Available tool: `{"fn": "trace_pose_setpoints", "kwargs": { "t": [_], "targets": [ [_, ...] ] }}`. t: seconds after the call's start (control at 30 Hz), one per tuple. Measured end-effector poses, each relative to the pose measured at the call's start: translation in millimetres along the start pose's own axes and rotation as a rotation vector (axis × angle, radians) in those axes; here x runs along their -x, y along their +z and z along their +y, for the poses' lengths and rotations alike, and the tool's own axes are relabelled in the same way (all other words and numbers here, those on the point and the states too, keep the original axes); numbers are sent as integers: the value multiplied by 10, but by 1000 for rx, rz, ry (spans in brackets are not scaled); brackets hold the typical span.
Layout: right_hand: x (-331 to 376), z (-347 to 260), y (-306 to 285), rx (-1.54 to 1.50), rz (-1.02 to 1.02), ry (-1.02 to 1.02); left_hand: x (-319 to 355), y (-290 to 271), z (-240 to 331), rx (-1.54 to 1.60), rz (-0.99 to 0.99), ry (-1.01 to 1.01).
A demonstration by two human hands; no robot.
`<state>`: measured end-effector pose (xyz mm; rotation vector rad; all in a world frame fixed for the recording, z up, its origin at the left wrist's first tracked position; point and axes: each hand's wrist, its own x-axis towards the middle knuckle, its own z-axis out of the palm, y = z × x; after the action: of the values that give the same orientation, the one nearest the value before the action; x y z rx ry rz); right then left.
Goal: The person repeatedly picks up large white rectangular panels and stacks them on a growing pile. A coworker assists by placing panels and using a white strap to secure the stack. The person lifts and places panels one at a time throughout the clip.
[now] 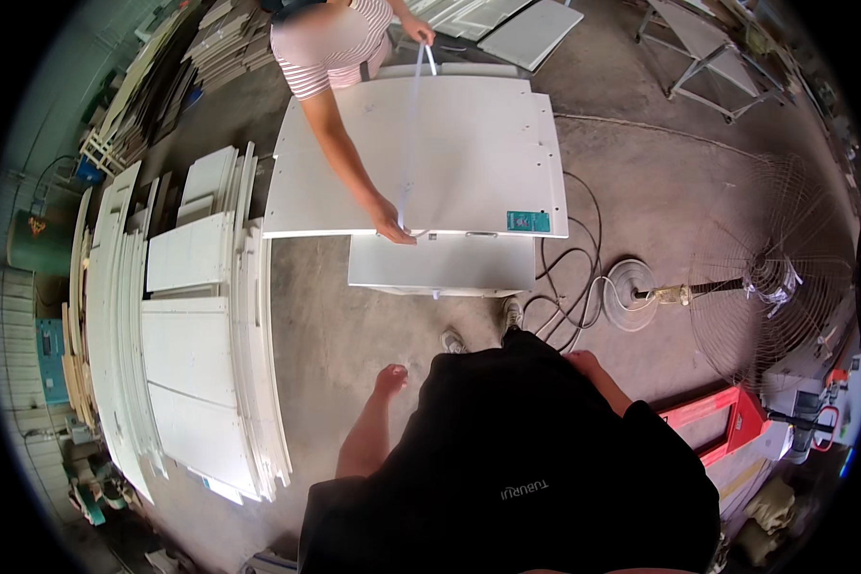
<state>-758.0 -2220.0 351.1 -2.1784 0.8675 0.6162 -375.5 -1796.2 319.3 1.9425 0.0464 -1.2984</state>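
Observation:
My left hand [391, 379] hangs over the concrete floor with its fingers loosely curled and a gap between them, and nothing shows in it. Beside the hem of my black shirt is my right hand [581, 362]; its fingers are mostly hidden. Neither hand touches the white panels [354, 134] stacked in front of me. Across that stack another person, in a striped top, stretches a thin pale strap [412, 134], one hand [389, 222] at the near edge and the other [419, 29] at the far side. Below the near edge stands a white box-like piece [440, 263].
White boards [191, 344] stand in rows at left. To the right are a floor fan [765, 287] with a round base [631, 295], a looping dark cable [584, 277] near my feet, and a red pallet jack [722, 426]. A metal frame table [703, 53] stands at far right.

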Motion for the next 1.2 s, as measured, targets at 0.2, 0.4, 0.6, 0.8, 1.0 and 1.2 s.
{"fn": "trace_pose_setpoints", "kwargs": {
  "t": [0.2, 0.4, 0.6, 0.8, 1.0, 1.2],
  "targets": [
    [-588, -357, -638, -555, -14, 240, 179, 267, 21, -121, 46, 25],
    [-930, -290, -989, -652, -50, 195, 312, 877, 517, -560, 69, 273],
    [-1316, 447, -1053, -311, 41, 22, 353, 1291, 929, -405, 117, 281],
    [-1494, 886, -1306, -644, -186, 311, 244, 1480, 1068, -438, 179, 201],
    [-1717, 949, -1517, -678, -205, 276, 183, 1634, 764, -400, 98, 325],
    [-1802, 424, -1688, -768, -143, 224, 137, 1735, 817, -424, 178, 266]
  ]
}}
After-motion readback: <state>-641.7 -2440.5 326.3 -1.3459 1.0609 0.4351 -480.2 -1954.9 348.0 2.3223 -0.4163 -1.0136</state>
